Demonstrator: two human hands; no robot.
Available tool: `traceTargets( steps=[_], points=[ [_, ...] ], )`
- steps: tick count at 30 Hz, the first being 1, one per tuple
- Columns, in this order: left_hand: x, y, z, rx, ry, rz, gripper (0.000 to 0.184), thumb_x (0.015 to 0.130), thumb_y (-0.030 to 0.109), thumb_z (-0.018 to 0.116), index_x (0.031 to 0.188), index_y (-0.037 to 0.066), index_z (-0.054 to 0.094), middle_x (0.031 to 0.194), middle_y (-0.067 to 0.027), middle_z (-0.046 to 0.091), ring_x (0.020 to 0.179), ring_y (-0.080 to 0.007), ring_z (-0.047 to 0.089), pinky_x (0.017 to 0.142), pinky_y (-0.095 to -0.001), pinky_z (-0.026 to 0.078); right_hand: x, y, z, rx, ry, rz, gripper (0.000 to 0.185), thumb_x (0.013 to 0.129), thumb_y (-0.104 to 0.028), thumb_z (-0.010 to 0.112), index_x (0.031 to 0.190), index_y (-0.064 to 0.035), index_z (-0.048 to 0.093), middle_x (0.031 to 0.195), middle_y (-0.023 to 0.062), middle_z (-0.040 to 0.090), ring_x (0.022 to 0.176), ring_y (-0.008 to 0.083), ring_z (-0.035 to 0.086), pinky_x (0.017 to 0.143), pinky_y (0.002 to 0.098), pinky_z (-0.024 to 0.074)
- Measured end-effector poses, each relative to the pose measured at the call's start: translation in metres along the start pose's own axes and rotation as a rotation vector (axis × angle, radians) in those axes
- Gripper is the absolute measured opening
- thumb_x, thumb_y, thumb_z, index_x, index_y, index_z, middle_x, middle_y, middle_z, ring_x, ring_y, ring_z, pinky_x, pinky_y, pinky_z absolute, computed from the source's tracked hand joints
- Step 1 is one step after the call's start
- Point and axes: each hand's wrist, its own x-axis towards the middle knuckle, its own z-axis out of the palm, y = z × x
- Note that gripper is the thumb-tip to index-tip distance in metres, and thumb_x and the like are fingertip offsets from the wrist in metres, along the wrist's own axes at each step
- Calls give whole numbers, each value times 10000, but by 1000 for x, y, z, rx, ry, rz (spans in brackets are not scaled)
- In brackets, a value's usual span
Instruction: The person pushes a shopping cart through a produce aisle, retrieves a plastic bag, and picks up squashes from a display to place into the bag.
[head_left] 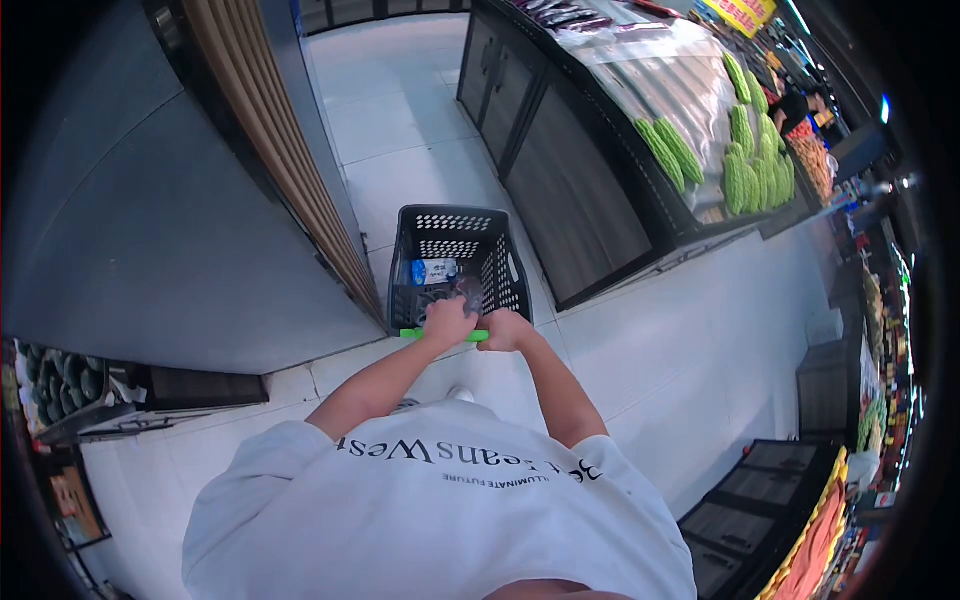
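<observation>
Right hand (507,331) grips the green handle (466,336), a sound hold for the stiff, likely light basket (514,272); left hand (451,322) meets a soft-looking bag (470,290), its grip unclear.

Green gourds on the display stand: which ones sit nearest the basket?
The small group at the stand's edge facing the basket; a gap separates it from the larger cluster.

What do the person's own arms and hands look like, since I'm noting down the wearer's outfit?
The left hand and right hand wear no gloves, and no watch or bracelet shows. Both forearms are bare below the loose, plain sleeves of a white T-shirt with dark lettering across it. Rings are too small to tell.
</observation>
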Motion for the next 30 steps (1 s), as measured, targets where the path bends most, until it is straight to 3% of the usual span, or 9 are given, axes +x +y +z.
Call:
traceTargets(
  steps=[1, 7, 8, 14, 15, 22, 30],
  points=[
    [29, -7, 41, -19, 4, 12, 386, 746, 326, 607, 983, 25, 650, 836, -212, 663, 827, -380, 636, 814, -471, 471, 18, 41, 16, 27, -17, 27, 415, 563, -318, 699, 893, -68, 695, 830, 156, 675, 776, 320, 644, 741, 395, 520],
    [35, -7, -1, -40, 237, 9, 304, 739, 297, 612, 843, 16, 661, 768, -187, 655, 791, -349, 629, 799, -459, 469, 43, 18, -24, 41, -18, -26, 447, 549, -313, 702, 918, -61, 694, 860, 165, 678, 789, 318, 648, 760, 378, 521],
    [69, -10, 40, -49, 203, 20, 297, 740, 293, 611, 840, 18, 661, 768, -184, 656, 792, -344, 630, 800, -457, 468, 60, 64, -10, 54, -36, 6, 441, 554, -326, 697, 915, -72, 696, 867, 163, 677, 808, 321, 646, 770, 389, 519],
    [87, -9, 11, -45, 241, -37, 276, 740, 284, 611, 818, 25, 663, 762, -169, 657, 793, -328, 630, 802, -445, 466, 93, 66, -33, 60, -73, -81, 416, 556, -346, 688, 879, -84, 701, 863, 161, 674, 835, 330, 641, 776, 411, 518],
    [121, -24, 33, -73, 178, -36, 274, 740, 284, 611, 814, 25, 664, 761, -169, 657, 793, -329, 630, 802, -442, 466, 118, 90, -26, 83, -93, -26, 412, 555, -344, 688, 872, -82, 700, 859, 162, 674, 832, 329, 642, 772, 410, 518],
    [179, -39, 11, -101, 139, -96, 285, 723, 292, 620, 818, 29, 672, 751, -179, 654, 780, -343, 628, 791, -433, 476, 173, 95, -65, 56, -112, -37, 471, 547, -332, 690, 918, -42, 682, 858, 176, 671, 807, 338, 640, 762, 383, 516],
    [250, -63, -12, -122, 123, -102, 296, 711, 300, 634, 816, 25, 673, 762, -186, 657, 765, -340, 634, 779, -431, 485, 240, 103, -103, 68, -127, -76, 432, 547, -332, 676, 850, -24, 685, 847, 183, 666, 789, 347, 637, 741, 396, 515]
  ],
)
